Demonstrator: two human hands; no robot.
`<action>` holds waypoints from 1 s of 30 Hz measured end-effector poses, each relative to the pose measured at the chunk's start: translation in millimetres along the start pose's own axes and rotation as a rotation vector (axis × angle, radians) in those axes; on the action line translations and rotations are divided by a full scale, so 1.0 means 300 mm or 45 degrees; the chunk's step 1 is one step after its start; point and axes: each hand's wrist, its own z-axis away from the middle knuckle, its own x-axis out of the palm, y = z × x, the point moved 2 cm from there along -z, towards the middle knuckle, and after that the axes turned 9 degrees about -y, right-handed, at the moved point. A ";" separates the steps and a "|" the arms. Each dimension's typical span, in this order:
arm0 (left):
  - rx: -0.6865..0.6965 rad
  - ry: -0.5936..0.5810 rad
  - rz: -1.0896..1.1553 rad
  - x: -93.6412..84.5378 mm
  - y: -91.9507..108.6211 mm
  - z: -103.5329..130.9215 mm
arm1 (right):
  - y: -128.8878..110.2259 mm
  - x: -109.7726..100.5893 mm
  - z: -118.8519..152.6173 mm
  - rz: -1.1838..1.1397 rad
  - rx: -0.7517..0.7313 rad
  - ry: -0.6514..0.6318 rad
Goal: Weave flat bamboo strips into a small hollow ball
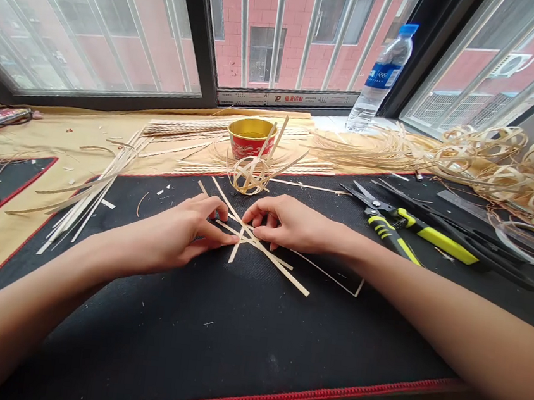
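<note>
Several pale bamboo strips cross one another in a star-like pattern on the black mat. My left hand is at the left of the crossing, thumb and fingers closed around strip ends there. From the right, my right hand pinches the strips near where they cross, its fingertips curled down. The fingers partly cover the crossing. Just beyond the hands lies a small woven bamboo ball, with loose strip ends sticking up from it.
A red and gold bowl stands behind the ball. Yellow-black shears lie at right, near woven bamboo balls. Loose strips lie at left. A water bottle stands by the window. The mat's red edge is near me.
</note>
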 end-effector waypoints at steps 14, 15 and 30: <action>0.010 -0.008 -0.099 0.006 0.028 -0.006 | -0.027 -0.004 0.001 0.316 0.024 -0.100; 0.011 -0.005 -0.110 0.009 0.030 -0.005 | -0.031 -0.006 0.002 0.328 0.025 -0.110; 0.029 0.056 -0.001 0.032 -0.011 0.015 | -0.033 -0.052 0.073 0.436 -0.032 -0.125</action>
